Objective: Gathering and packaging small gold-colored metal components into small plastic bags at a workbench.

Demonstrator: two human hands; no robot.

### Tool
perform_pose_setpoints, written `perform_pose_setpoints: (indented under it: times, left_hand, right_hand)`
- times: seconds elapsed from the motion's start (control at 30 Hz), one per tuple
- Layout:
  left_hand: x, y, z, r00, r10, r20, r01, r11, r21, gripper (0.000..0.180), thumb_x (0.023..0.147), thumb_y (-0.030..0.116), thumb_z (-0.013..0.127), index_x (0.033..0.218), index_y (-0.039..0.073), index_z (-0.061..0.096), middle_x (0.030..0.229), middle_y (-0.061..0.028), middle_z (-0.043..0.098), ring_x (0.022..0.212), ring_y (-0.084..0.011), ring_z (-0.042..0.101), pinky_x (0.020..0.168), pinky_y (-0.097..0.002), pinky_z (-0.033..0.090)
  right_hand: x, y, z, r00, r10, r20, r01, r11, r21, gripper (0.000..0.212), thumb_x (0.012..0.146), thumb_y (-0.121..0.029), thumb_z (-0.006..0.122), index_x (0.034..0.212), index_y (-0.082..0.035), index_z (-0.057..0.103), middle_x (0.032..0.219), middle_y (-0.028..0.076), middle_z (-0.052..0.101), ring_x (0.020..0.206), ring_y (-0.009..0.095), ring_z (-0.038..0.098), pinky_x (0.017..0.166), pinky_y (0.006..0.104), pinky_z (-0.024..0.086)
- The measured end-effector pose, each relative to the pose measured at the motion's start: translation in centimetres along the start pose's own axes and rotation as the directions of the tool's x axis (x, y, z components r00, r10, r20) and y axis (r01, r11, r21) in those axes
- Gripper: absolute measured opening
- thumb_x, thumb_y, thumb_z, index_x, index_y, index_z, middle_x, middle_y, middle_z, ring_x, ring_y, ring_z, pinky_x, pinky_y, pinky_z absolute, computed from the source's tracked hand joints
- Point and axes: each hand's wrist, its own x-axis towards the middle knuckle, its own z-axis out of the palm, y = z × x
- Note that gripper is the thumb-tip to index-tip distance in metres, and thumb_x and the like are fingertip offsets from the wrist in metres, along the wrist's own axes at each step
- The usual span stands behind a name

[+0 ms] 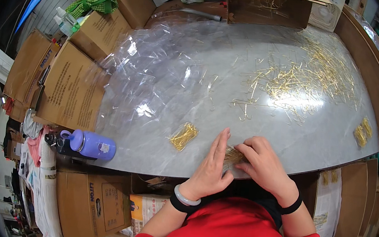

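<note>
A bundle of thin gold wire hooks (231, 156) lies at the table's near edge, between my two hands. My left hand (213, 164) stands on edge along the bundle's left side, fingers straight and together, thumb apart. From the right, my right hand (261, 163) curls its fingers and thumb over the bundle. Part of the bundle is hidden under those fingers. To the left of my left hand lies a neat pack of gold hooks (183, 136); whether it is wrapped cannot be made out.
Clear plastic pieces (150, 71) spread over the table's left half. Loose gold hooks (310, 79) are heaped at the far right. More hook bundles (363, 132) sit by the right edge. A purple bottle (93, 145) stands at the near left. Cardboard boxes (72, 87) border the table.
</note>
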Motion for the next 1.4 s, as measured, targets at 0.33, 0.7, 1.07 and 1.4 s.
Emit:
perform_pose_setpoints:
  times: [0.33, 0.7, 1.07, 1.4]
  left_hand:
    - [0.3, -0.1, -0.4, 0.999, -0.031, 0.011, 0.031, 0.996, -0.088, 0.095, 0.074, -0.013, 0.047, 0.16, -0.003, 0.008, 0.159, -0.0262, 0.029, 0.148, -0.0421, 0.03, 0.122, -0.045, 0.027]
    - [-3.2, 2.7, -2.4, 0.963, -0.24, -0.126, 0.268, 0.91, 0.317, 0.062, 0.083, 0.004, 0.075, 0.14, -0.001, 0.05, 0.118, -0.0199, 0.056, 0.109, -0.0378, 0.057, 0.091, -0.0427, 0.049]
    - [-1.2, 2.7, -1.8, 0.967, -0.247, -0.07, 0.252, 0.965, 0.071, 0.057, 0.084, 0.002, 0.072, 0.137, -0.002, 0.05, 0.128, -0.0193, 0.05, 0.114, -0.0355, 0.055, 0.096, -0.0409, 0.048]
    - [-1.1, -0.3, 1.2, 0.995, 0.082, 0.053, -0.097, 0.876, 0.473, 0.056, 0.088, 0.002, 0.065, 0.14, -0.009, 0.045, 0.144, -0.0263, 0.042, 0.139, -0.0451, 0.04, 0.117, -0.053, 0.035]
  right_hand:
    - [-0.1, -0.1, 2.0, 0.968, -0.249, 0.001, 0.246, 0.957, -0.153, 0.05, 0.082, -0.005, 0.071, 0.13, 0.004, 0.057, 0.139, 0.02, 0.054, 0.136, 0.036, 0.048, 0.114, 0.0474, 0.041]
    - [-0.6, -0.3, 1.9, 0.97, -0.228, -0.08, 0.219, 0.97, -0.106, 0.047, 0.081, 0.006, 0.061, 0.128, 0.002, 0.059, 0.134, 0.017, 0.058, 0.131, 0.039, 0.052, 0.11, 0.0491, 0.044]
    - [-1.0, 0.1, 2.1, 0.978, -0.152, -0.145, 0.152, 0.988, -0.014, 0.042, 0.085, 0.009, 0.057, 0.126, 0.003, 0.059, 0.133, 0.019, 0.058, 0.128, 0.04, 0.054, 0.108, 0.0454, 0.045]
    - [-2.0, -2.6, 3.8, 0.961, 0.068, -0.267, -0.022, 0.985, 0.173, 0.05, 0.096, 0.006, 0.05, 0.145, 0.005, 0.041, 0.151, 0.028, 0.038, 0.142, 0.045, 0.037, 0.118, 0.0467, 0.033]
